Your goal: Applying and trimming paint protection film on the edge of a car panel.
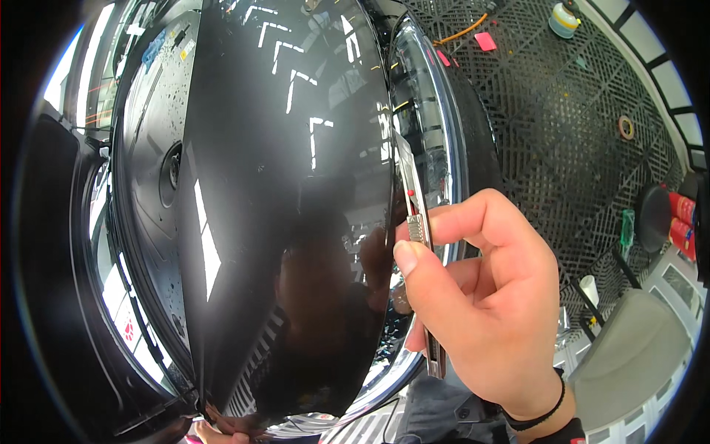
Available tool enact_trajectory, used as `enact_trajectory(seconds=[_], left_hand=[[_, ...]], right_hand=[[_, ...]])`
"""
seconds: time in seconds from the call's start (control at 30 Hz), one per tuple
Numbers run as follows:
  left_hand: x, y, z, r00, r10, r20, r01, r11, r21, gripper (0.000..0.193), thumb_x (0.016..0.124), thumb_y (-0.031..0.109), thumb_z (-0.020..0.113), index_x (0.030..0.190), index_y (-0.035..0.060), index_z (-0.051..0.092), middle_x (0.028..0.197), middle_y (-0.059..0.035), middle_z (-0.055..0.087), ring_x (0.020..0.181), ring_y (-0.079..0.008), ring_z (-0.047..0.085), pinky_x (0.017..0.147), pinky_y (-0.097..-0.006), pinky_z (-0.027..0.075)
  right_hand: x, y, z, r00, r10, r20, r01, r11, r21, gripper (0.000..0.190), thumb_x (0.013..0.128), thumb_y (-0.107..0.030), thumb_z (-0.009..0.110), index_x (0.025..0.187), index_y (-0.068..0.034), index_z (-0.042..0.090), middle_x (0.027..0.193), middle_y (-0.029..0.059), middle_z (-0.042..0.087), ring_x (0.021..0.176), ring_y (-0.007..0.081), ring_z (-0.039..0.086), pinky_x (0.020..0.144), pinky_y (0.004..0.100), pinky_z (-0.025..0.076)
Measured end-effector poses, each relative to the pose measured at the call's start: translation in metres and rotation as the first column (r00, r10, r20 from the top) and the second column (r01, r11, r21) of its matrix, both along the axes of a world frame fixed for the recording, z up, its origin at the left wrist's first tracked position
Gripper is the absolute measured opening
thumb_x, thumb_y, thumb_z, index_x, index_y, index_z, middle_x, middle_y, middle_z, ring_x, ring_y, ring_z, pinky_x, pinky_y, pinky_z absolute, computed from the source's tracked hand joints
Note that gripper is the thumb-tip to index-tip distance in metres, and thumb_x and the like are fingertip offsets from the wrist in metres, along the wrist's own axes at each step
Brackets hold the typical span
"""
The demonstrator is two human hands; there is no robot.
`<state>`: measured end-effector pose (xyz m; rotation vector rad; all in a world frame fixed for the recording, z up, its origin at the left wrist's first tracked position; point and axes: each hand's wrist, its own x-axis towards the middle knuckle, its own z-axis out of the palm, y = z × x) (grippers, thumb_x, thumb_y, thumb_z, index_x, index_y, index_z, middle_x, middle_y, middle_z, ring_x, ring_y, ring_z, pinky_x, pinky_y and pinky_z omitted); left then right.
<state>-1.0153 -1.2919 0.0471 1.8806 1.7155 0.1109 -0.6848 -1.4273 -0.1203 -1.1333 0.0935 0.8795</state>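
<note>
Pinched between the thumb and fingers of my right hand [488, 299] is a slim metal snap-off utility knife [419, 227], its blade extended towards the top of the view. The blade lies close to the right edge of a glossy black car panel [266, 222]; whether it touches is unclear. Beyond that edge, a chrome-trimmed part of the car [452, 139] curves downwards. My left hand [224, 435] shows only partly at the bottom, by the panel's lower corner. A bit of something pink is beside it, and its grip cannot be made out.
On the black grid floor [554, 139] are a pink card [485, 41], a spray bottle [564, 22] and a tape roll [625, 127]. A grey seat [627, 355] stands at lower right. Water drops dot the dark surface [155, 105] left of the panel.
</note>
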Motion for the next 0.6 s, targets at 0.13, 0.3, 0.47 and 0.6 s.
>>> enact_trajectory(seconds=[0.13, 0.3, 0.47, 0.6], left_hand=[[0.007, -0.003, -0.002, 0.997, 0.027, -0.067, -0.027, 1.000, 0.003, 0.039, 0.091, 0.023, 0.069, 0.064, -0.0044, 0.065, 0.051, -0.0110, 0.060, 0.031, -0.0139, 0.045, 0.032, -0.0237, 0.034], [0.009, -0.003, -0.002, 0.997, 0.039, -0.059, -0.038, 0.999, 0.018, 0.044, 0.090, 0.025, 0.069, 0.057, -0.0033, 0.063, 0.047, -0.0106, 0.058, 0.031, -0.0152, 0.045, 0.032, -0.0250, 0.034], [0.009, 0.001, -0.002, 0.994, 0.003, -0.105, 0.000, 1.000, 0.022, 0.045, 0.092, 0.025, 0.066, 0.057, -0.0040, 0.063, 0.046, -0.0106, 0.057, 0.031, -0.0149, 0.045, 0.033, -0.0256, 0.035], [0.000, 0.003, 0.000, 0.993, -0.056, -0.103, 0.057, 0.998, 0.005, 0.045, 0.093, 0.025, 0.065, 0.058, -0.0039, 0.063, 0.046, -0.0107, 0.057, 0.031, -0.0146, 0.045, 0.033, -0.0257, 0.035]], right_hand=[[-0.011, 0.009, 0.005, 0.983, -0.165, -0.078, 0.169, 0.984, 0.047, 0.012, 0.090, 0.003, 0.062, 0.095, 0.002, 0.051, 0.100, 0.0143, 0.064, 0.056, 0.0063, 0.061, 0.043, 0.0200, 0.049], [-0.003, 0.013, 0.021, 0.978, -0.184, -0.101, 0.183, 0.983, -0.024, 0.012, 0.089, 0.005, 0.061, 0.096, 0.003, 0.051, 0.100, 0.0152, 0.063, 0.061, 0.0092, 0.065, 0.043, 0.0199, 0.051], [-0.021, 0.016, 0.007, 0.978, -0.207, 0.030, 0.208, 0.978, -0.017, 0.012, 0.090, 0.007, 0.059, 0.097, 0.004, 0.050, 0.100, 0.0147, 0.062, 0.065, 0.0111, 0.067, 0.043, 0.0201, 0.052], [-0.021, 0.013, 0.012, 0.972, -0.234, -0.034, 0.236, 0.968, 0.082, 0.015, 0.088, 0.007, 0.061, 0.098, 0.002, 0.049, 0.102, 0.0150, 0.061, 0.062, 0.0099, 0.065, 0.043, 0.0204, 0.052]])
